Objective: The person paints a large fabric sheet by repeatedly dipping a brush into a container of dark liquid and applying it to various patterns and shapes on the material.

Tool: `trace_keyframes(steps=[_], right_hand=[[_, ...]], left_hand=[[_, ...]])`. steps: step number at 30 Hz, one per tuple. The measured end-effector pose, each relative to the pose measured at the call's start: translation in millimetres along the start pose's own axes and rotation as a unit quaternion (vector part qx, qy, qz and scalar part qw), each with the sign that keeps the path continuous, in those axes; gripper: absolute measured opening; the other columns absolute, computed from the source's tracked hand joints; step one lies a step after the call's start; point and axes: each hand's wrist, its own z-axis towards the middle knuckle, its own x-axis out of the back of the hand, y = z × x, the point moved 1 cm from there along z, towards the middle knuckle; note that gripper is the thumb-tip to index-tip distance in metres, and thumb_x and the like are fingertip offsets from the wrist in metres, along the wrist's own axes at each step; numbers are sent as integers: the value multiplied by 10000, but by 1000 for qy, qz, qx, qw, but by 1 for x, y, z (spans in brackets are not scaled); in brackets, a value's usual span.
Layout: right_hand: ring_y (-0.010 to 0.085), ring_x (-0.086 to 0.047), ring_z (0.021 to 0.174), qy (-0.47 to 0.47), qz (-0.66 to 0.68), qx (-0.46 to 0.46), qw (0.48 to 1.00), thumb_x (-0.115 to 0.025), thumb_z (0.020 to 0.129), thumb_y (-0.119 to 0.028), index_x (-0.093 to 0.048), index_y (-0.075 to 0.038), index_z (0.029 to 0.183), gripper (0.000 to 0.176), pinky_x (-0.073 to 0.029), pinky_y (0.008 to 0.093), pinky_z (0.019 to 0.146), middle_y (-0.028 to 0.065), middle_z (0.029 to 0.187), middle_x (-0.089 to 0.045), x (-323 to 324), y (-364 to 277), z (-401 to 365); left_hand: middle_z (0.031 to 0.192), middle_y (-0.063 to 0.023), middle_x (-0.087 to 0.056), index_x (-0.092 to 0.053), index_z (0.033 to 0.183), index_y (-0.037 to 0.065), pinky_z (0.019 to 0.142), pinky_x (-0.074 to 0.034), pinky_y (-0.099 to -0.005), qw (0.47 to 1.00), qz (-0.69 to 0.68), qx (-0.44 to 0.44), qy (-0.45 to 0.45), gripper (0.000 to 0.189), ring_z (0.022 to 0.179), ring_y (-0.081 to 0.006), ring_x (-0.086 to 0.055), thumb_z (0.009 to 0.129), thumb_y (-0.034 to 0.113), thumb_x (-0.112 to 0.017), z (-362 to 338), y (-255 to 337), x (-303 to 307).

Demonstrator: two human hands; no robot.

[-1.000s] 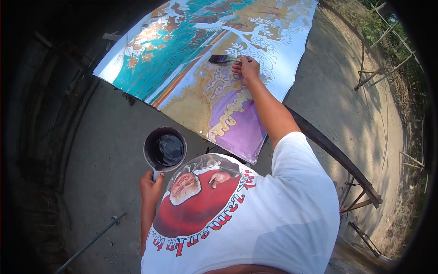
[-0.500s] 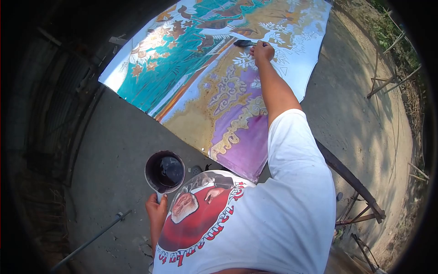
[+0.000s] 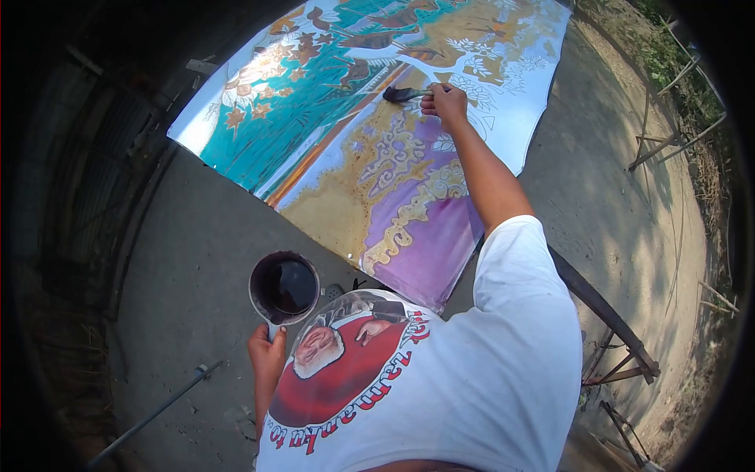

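Observation:
My right hand (image 3: 446, 105) is closed around the handle of a paintbrush (image 3: 403, 94), whose dark bristles lie over the patterned cloth (image 3: 314, 206). The bristles overlap the tan area just above the purple part. The cloth is stretched out in front of me, with teal, tan, purple and white areas, leaf outlines and curling motifs. Down at the left, my left hand (image 3: 267, 351) grips the light handle of a round pot (image 3: 284, 288). Dark liquid sits inside this pot, which is held level close to my shirt.
A dark wooden beam (image 3: 602, 311) of a stand runs out from under the cloth at the right. A thin pole (image 3: 161, 409) lies at the lower left above the grey ground (image 3: 189, 259). Stick supports (image 3: 680, 145) stand beside plants at the far right.
My right hand has moved the brush slightly left and down over the cloth. The pot in my left hand has stayed nearly in place, shifting slightly up.

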Motion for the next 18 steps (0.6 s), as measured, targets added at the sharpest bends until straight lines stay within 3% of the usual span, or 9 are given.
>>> trace_keyframes(steps=[2, 9, 11, 14, 18], right_hand=[[213, -710, 634, -37, 0, -13, 999, -596, 997, -199, -652, 63, 1071, 278, -622, 348, 557, 154, 828, -702, -7, -3, -22], [199, -698, 622, 1, 22, 49, 999, -602, 993, -194, -665, 65, 1022, 269, -611, 329, 540, 152, 820, -696, -14, 8, -45], [197, -695, 616, -16, 2, 27, 999, -601, 987, -185, -671, 67, 999, 262, -609, 328, 538, 149, 807, -693, -27, -1, -79], [192, -687, 602, -114, -6, -5, 993, -603, 981, -177, -689, 49, 1007, 244, -606, 325, 535, 141, 792, -690, -41, -1, -108], [184, -676, 587, -18, 23, 37, 999, -595, 989, -181, -693, 42, 1016, 244, -598, 323, 528, 134, 783, -687, -35, -2, -99]], left_hand=[[611, 22, -485, -502, 695, 29, 501, -317, -309, 1000, -5, 1, -4, 313, 601, -60, -402, 903, 121, -717, 4, 1, 1], [612, 27, -448, -449, 664, 45, 501, -301, -320, 1000, 14, -4, -21, 366, 607, -64, -382, 892, 125, -724, 16, -1, 7], [612, 27, -443, -448, 664, 47, 500, -296, -320, 1000, 11, -11, -20, 367, 607, -65, -378, 890, 127, -727, 18, -4, 7], [612, 28, -429, -443, 664, 51, 498, -286, -321, 1000, -1, -23, -21, 372, 606, -65, -369, 887, 131, -730, 17, 0, 8], [612, 32, -416, -434, 660, 57, 497, -273, -324, 999, -3, -46, -28, 379, 606, -61, -354, 888, 129, -729, 22, -10, 12]])
